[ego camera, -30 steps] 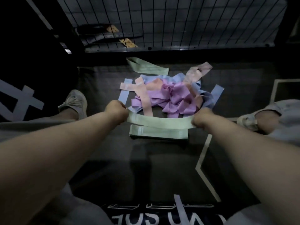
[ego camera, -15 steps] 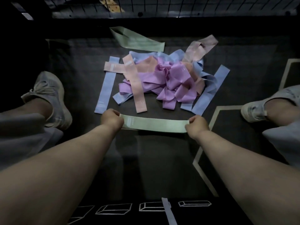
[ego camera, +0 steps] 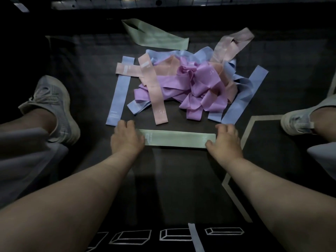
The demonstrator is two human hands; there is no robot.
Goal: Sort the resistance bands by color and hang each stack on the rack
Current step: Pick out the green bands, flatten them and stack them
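Lowered flat onto the dark floor mat (ego camera: 181, 179), the pale green elastic band (ego camera: 177, 139) stretches between left hand (ego camera: 127, 138) and right hand (ego camera: 225, 140), each gripping an end.

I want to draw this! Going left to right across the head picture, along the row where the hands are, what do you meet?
left shoe → left hand → green band → right hand → right shoe

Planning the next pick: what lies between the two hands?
In the head view, only the flat green band spans from left hand to right hand.
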